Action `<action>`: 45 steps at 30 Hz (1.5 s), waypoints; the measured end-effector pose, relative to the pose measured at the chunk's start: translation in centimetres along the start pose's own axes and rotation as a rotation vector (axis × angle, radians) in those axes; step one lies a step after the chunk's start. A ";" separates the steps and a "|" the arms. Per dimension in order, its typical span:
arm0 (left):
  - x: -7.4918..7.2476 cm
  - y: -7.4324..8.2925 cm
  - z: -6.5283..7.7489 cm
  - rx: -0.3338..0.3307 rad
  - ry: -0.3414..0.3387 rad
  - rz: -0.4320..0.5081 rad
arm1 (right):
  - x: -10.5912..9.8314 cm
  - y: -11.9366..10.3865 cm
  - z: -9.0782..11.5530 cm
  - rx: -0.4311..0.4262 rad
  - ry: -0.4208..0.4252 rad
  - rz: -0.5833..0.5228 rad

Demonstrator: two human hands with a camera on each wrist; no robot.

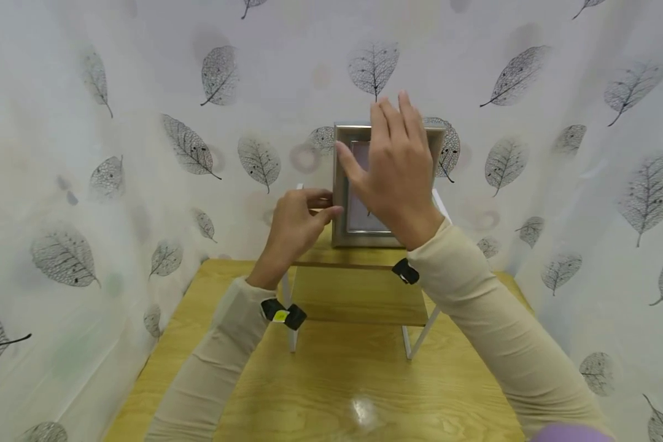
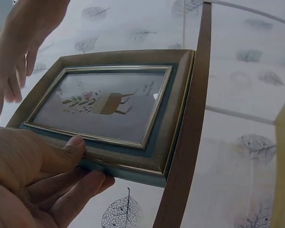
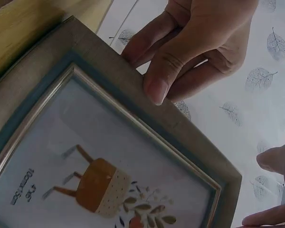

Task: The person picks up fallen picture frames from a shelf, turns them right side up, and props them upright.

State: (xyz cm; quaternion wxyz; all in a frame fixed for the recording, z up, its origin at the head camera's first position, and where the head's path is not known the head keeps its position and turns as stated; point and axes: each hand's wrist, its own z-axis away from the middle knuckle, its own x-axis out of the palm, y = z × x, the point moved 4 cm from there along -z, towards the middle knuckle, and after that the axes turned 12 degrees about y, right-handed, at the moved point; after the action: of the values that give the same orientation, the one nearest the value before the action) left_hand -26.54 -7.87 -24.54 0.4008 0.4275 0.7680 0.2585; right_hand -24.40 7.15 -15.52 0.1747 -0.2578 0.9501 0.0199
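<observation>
A picture frame (image 1: 342, 184) with a silvery-brown border stands upright on the top board (image 1: 331, 256) of a small two-tier stand. Behind its glass is a print (image 2: 108, 103) of a potted plant on legs, shown whole in the left wrist view. My left hand (image 1: 295, 227) pinches the frame's left side, thumb on the front and fingers behind. In the head view my right hand (image 1: 400, 169), fingers straight and thumb spread, overlaps the frame's right part and hides much of the print. The left wrist view shows that hand (image 2: 26, 47) apart from the frame.
The stand has a lower wooden shelf (image 1: 359, 294) and white metal legs (image 1: 418, 337). It sits on a wooden table (image 1: 331, 387). A whitish leaf-patterned curtain (image 1: 298, 80) surrounds the table at the back and both sides. Something purple (image 1: 571, 433) shows at the bottom right.
</observation>
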 end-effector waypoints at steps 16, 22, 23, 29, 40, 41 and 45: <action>0.0 0.3 0.1 0.020 0.004 -0.028 | 2.3 -1.3 -0.3 -0.016 -0.066 0.093; 0.0 0.4 0.4 0.039 0.012 -0.041 | 2.5 -1.4 -0.4 -0.029 -0.036 0.114; 0.0 0.4 0.4 0.042 0.016 -0.045 | 2.5 -1.4 -0.4 -0.030 -0.038 0.117; 0.1 0.6 0.7 0.045 0.037 -0.052 | 2.5 -1.4 -0.3 -0.036 -0.039 0.115; 0.3 0.9 1.4 0.078 0.089 -0.070 | 2.2 -1.1 -0.2 -0.031 -0.039 0.029; 0.3 0.9 1.4 0.085 0.095 -0.074 | 2.2 -1.0 -0.2 -0.027 -0.040 0.016; 0.4 1.0 1.5 0.106 0.118 -0.080 | 1.9 -0.8 -0.1 -0.017 -0.042 -0.028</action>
State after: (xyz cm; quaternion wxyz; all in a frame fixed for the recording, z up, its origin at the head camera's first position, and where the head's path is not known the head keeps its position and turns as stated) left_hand -24.96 -6.98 -24.80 0.3416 0.4010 0.8194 0.2260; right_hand -25.61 5.49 -16.03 0.1926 -0.2719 0.9423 0.0308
